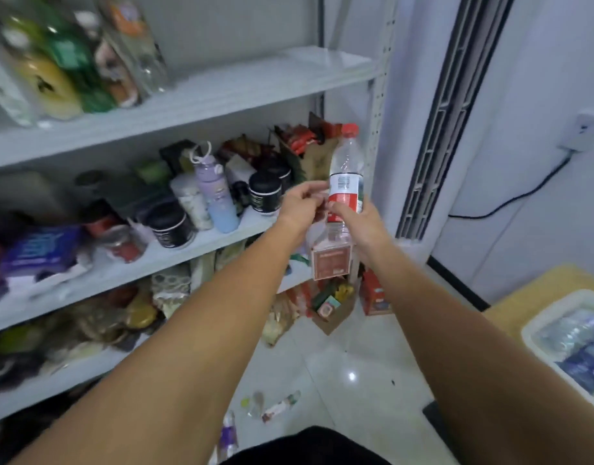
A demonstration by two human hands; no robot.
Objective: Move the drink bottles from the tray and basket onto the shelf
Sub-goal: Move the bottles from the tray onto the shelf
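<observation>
My right hand [359,219] grips a clear water bottle [346,169] with a red cap and a red-and-white label, upright in front of the right end of the middle shelf [222,236]. My left hand [300,204] is beside it with curled fingers that touch the label. A second clear bottle with a brown-red label [331,261] hangs just under both hands; my left hand seems to hold its top, though the grip is hidden. Several drink bottles [67,65] stand at the left of the upper shelf [255,82]. A white basket [537,330] holding several bottles sits at the lower right.
The middle shelf holds black-lidded jars [170,228], a purple flask [218,196] and boxes. Snack packs fill the lower shelves. The right part of the upper shelf is bare. Small bottles [279,406] lie on the tiled floor. A white unit with a black grille [446,129] stands at the right.
</observation>
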